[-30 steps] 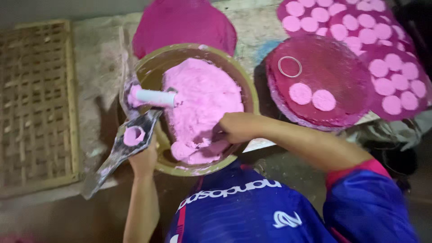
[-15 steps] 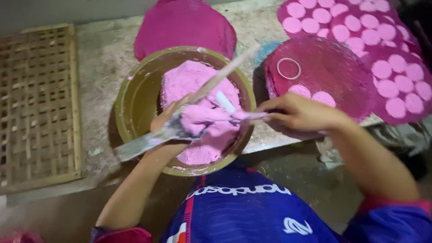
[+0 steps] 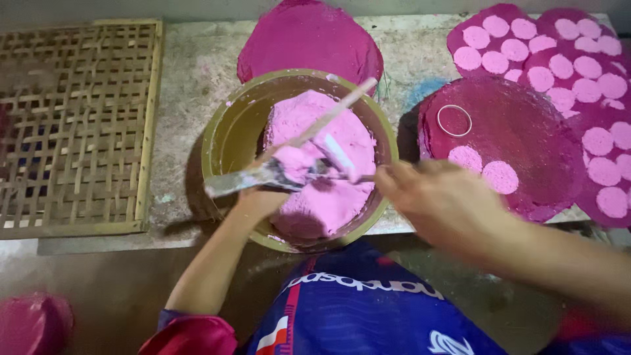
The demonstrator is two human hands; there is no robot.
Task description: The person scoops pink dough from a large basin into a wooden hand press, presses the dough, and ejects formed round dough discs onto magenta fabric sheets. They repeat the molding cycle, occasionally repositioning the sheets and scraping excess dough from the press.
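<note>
My left hand sits at the near edge of the round bowl, its grip closed on a flat metal blade smeared with pink paste; the blade sticks out to the left of my knuckles, over the bowl's bare inner wall. A long pale stick runs up and away from that same grip, slanting over the heap toward the far rim. I cannot tell whether the stick is one piece with the blade.

The pink paste fills the right part of the bowl in a thick mound, directly beyond and to the right of my left grip.

My right hand is blurred, just right of the bowl's rim. Its fingers are bunched around something thin and pale that points back toward my left grip; the blur hides what it is, so I cannot tell how firmly the grip is set.

Beyond my right hand lies a dark magenta round mat with a thin ring and two pink discs on it. Further right, more mats carry rows of pink discs. A plain magenta mat lies beyond the bowl. Well to the left of my left grip a woven bamboo lattice lies on the grey worktop.
</note>
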